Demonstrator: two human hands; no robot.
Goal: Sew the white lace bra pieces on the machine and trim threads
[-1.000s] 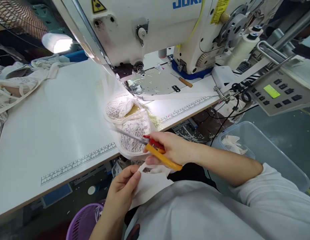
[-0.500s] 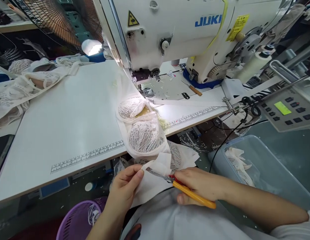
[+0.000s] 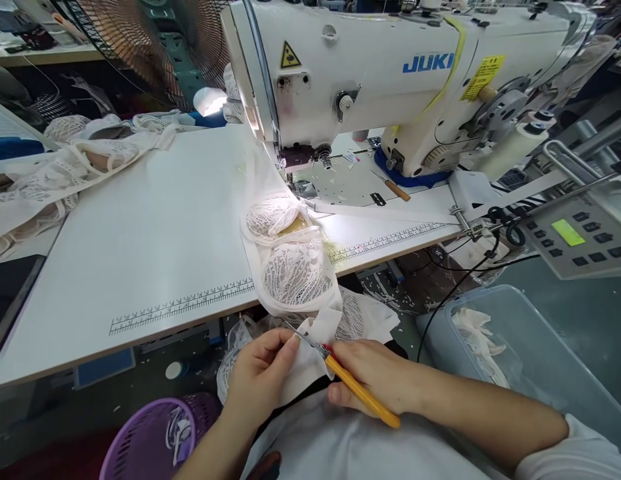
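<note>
A white lace bra drapes from under the sewing machine's presser foot over the table's front edge. My left hand pinches the edge of its white fabric between thumb and fingers. In my right hand are scissors with orange handles, the fingers wrapped round them. Their blades lie across the fabric right beside my left fingertips; whether they are fully closed is hard to see. More white lace and plain fabric hangs below, over my lap.
A JUKI sewing machine stands on the white table. A wood-handled awl lies near its base. Lace pieces are heaped at the left. Below are a purple basket and a clear bin with fabric scraps. A control panel juts in at right.
My right hand has moved left with the scissors, bringing the blades up to my left fingertips. The left hand keeps its pinch on the fabric. The camera view has shifted slightly.
</note>
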